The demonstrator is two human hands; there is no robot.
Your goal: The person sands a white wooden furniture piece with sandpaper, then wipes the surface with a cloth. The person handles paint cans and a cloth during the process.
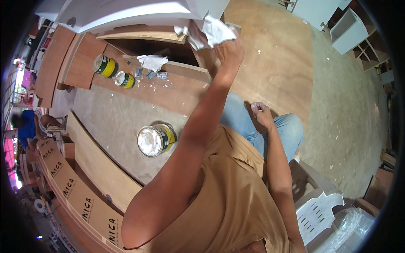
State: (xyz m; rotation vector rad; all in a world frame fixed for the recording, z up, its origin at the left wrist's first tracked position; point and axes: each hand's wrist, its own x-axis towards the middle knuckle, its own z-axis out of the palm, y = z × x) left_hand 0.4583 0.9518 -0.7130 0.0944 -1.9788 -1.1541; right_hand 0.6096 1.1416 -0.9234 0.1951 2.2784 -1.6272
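My left hand (230,50) is stretched far forward and closed on a crumpled white cloth (217,31). The cloth lies against the end of a white-painted cabinet (139,14); part of it is hidden beside the panel. Over my lap, close to my knee, my right hand (262,114) is loosely curled, and I see nothing between its fingers. Below the cabinet, a second white cloth (152,62) hangs over a wooden board (185,71). An open paint can (149,141) with white-smeared contents stands on the floor left of my left arm.
Two more cans, a larger one (105,66) and a smaller one (125,79), stand on a brown board at the left. Printed cardboard (80,194) and a curved panel (101,162) lie lower left. A person in blue (27,128) sits beyond. Plastic-wrapped goods (348,232) are lower right.
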